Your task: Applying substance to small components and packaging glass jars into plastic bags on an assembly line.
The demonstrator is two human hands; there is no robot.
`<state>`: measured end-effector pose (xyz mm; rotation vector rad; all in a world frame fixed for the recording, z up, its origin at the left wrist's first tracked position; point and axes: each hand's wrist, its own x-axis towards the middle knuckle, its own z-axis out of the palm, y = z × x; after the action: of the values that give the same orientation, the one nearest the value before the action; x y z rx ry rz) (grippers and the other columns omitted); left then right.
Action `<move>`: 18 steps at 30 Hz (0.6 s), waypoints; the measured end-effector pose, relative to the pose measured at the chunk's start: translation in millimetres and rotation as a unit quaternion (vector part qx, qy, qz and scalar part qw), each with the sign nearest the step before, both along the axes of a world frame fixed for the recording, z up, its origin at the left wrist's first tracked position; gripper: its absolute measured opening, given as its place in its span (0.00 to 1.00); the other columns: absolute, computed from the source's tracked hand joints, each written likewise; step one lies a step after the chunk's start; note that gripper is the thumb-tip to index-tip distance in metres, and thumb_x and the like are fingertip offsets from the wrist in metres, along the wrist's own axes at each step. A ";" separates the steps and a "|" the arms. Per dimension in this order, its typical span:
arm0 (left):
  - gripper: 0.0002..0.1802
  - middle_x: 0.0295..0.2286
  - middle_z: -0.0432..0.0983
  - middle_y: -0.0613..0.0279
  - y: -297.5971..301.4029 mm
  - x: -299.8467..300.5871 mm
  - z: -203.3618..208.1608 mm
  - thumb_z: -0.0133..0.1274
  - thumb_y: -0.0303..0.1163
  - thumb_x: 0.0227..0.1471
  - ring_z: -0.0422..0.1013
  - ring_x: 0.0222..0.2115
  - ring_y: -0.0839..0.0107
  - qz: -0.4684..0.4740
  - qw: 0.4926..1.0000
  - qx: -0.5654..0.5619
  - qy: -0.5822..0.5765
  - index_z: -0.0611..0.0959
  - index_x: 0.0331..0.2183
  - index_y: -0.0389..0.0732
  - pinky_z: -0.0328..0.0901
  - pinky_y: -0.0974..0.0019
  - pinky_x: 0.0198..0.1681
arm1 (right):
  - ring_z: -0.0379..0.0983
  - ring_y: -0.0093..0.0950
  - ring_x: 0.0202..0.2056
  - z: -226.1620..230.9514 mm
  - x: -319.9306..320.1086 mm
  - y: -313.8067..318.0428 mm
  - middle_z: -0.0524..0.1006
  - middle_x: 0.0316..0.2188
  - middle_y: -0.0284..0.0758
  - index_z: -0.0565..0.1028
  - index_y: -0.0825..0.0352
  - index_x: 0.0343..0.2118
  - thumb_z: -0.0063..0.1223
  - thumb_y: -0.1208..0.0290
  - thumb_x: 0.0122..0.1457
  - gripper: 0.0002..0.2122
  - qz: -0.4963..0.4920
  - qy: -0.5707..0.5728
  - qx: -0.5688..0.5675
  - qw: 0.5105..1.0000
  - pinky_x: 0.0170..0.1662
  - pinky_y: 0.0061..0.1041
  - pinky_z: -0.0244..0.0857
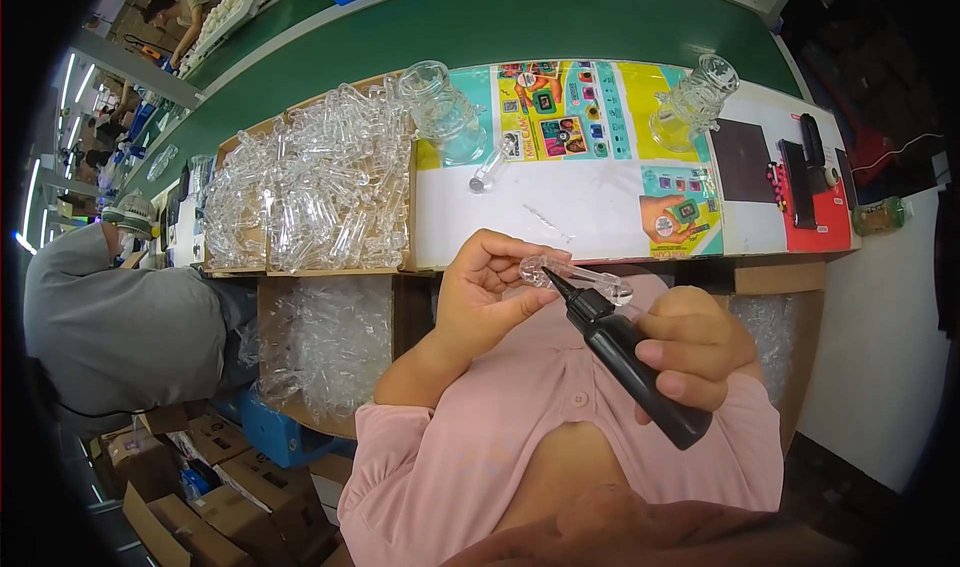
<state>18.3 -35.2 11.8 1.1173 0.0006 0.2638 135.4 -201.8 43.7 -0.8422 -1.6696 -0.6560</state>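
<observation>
Between its thumb and fingers, my left hand pinches a small clear piece with a round end and a tube-like stem. My right hand is wrapped round a black squeeze bottle with a pointed nozzle. The nozzle tip meets or nearly meets the round end of the clear piece, close to my left fingertips. Both hands are just in front of the table's near edge, above my lap. Another clear tube-shaped piece lies on the table beyond them.
A cardboard box heaped with clear pieces stands left on the table. Two clear glass-like vessels stand farther back. At the right lie a phone-like black object and a jar. A person in grey sits at the left.
</observation>
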 end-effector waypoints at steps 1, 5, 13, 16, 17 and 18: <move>0.19 0.39 0.70 0.44 -0.3 0.3 -0.5 0.53 0.13 0.41 0.69 0.42 0.63 0.013 1.000 0.014 -0.006 0.66 0.36 0.36 0.65 0.65 0.45 | 0.65 0.28 0.18 -0.6 -0.1 0.8 0.71 0.30 0.43 0.66 0.72 0.35 0.53 0.78 0.43 0.15 0.000 0.001 0.000 1.000 0.17 0.23 0.57; 0.19 0.38 0.70 0.41 -3.7 0.2 -3.5 0.55 0.16 0.40 0.71 0.39 0.60 0.070 0.995 0.062 -0.014 0.66 0.36 0.35 0.66 0.63 0.44 | 0.63 0.26 0.16 -2.4 -2.9 3.1 0.71 0.30 0.43 0.66 0.73 0.35 0.52 0.79 0.42 0.15 -0.010 -0.025 0.010 1.000 0.15 0.20 0.53; 0.23 0.38 0.72 0.43 2.7 -0.8 -6.9 0.54 0.11 0.35 0.70 0.40 0.58 0.183 0.892 0.394 -0.120 0.68 0.37 0.35 0.65 0.64 0.43 | 0.63 0.25 0.16 0.6 -4.6 3.8 0.71 0.28 0.42 0.67 0.74 0.34 0.52 0.78 0.43 0.14 -0.022 -0.053 -0.001 0.998 0.15 0.20 0.52; 0.23 0.34 0.75 0.47 2.4 3.6 -8.4 0.59 0.14 0.31 0.74 0.33 0.60 0.239 0.860 0.426 -0.149 0.72 0.34 0.35 0.69 0.69 0.34 | 0.63 0.25 0.16 -0.2 -5.8 3.9 0.72 0.29 0.43 0.67 0.74 0.35 0.53 0.78 0.43 0.14 -0.036 -0.042 0.000 0.998 0.15 0.19 0.53; 0.23 0.34 0.75 0.47 2.7 4.0 -8.5 0.59 0.14 0.31 0.74 0.33 0.60 0.239 0.860 0.426 -0.149 0.72 0.34 0.35 0.69 0.69 0.34 | 0.64 0.26 0.17 -0.7 -5.8 3.1 0.72 0.29 0.43 0.67 0.74 0.35 0.53 0.78 0.43 0.14 -0.036 -0.032 -0.007 0.999 0.15 0.20 0.54; 0.22 0.34 0.75 0.47 3.0 4.1 -8.6 0.59 0.14 0.30 0.74 0.33 0.59 0.244 0.856 0.430 -0.150 0.72 0.34 0.35 0.69 0.69 0.33 | 0.64 0.27 0.17 -1.2 -5.9 2.0 0.72 0.29 0.44 0.67 0.74 0.35 0.54 0.77 0.44 0.14 -0.036 -0.022 -0.014 0.999 0.16 0.20 0.55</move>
<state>22.3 -32.2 3.2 1.9561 -0.1240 0.9636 129.5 -199.7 42.5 -0.9167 -1.6976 -0.7060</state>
